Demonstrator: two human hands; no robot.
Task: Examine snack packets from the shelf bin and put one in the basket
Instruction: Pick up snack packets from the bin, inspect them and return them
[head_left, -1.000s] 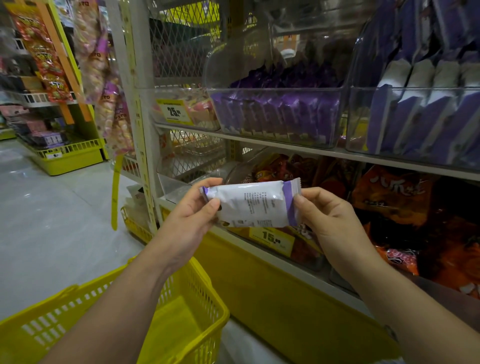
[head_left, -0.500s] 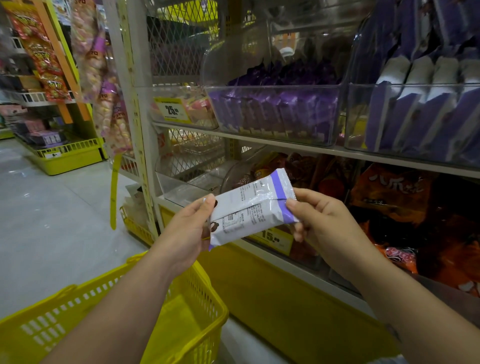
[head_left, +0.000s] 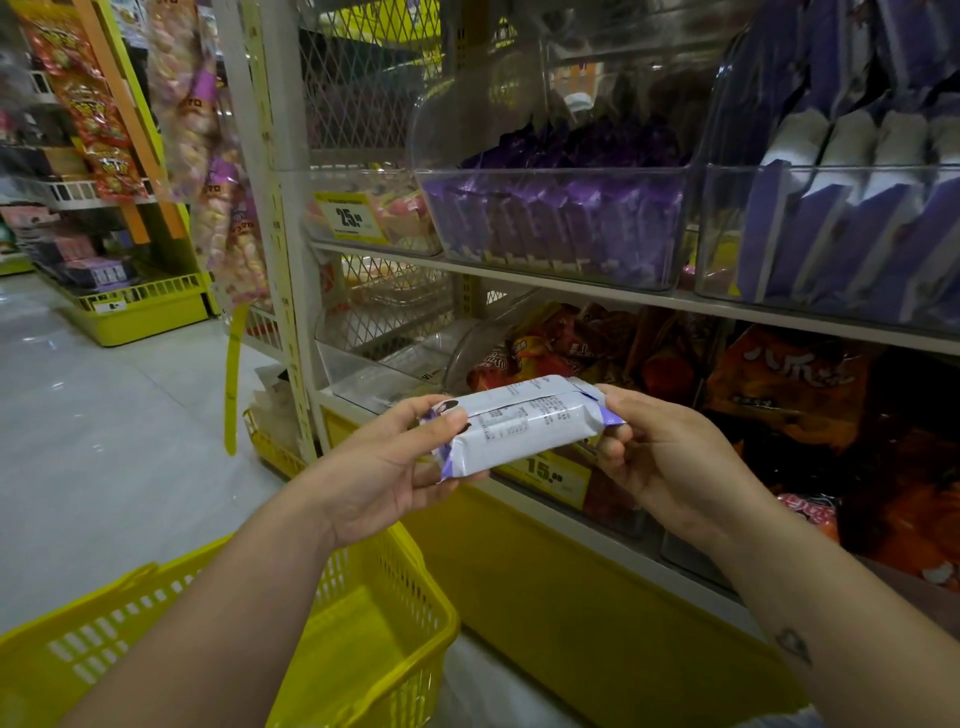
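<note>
Presently, a white-and-purple snack packet was held by its ends, grasped in the left hand and right hand, above the yellow basket.

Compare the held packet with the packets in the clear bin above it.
The held packet lies level between left hand and right hand, showing its pale printed back. The binned packets stand on edge in a packed row inside the clear bin, showing dark purple. Both carry purple wrapping.
</note>
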